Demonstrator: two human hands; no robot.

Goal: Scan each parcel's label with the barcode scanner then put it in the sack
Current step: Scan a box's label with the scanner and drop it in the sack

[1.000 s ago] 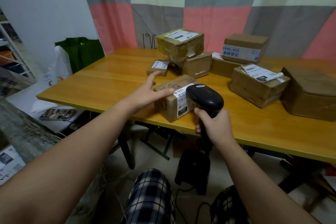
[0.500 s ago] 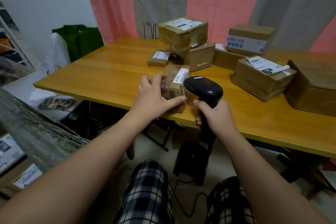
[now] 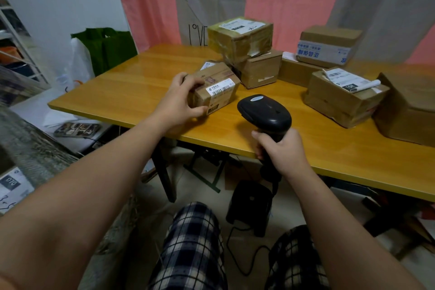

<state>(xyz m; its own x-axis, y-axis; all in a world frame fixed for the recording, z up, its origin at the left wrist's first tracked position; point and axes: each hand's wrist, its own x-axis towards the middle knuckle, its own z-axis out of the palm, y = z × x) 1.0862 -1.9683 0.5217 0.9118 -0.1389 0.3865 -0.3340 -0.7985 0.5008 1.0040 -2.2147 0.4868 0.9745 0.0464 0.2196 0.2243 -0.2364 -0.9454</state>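
A small brown cardboard parcel (image 3: 217, 88) lies on the wooden table (image 3: 131, 92), its white barcode label facing up and toward me. My left hand (image 3: 182, 103) grips the parcel's left end, thumb on the near side and fingers over the top. My right hand (image 3: 281, 152) grips the handle of the black barcode scanner (image 3: 263, 112), whose head points at the parcel from the right, a short gap away. The woven grey sack (image 3: 33, 150) hangs at the far left, with labelled parcels inside it.
Several more cardboard parcels (image 3: 240, 35) stand stacked at the back and right of the table. The scanner's black stand (image 3: 250, 207) and cable sit on the floor under the table edge. A green bag (image 3: 106, 47) leans by the wall on the left.
My left hand has turned the parcel so its label faces the scanner and slid it slightly away. The scanner has drawn back to the right of the parcel.
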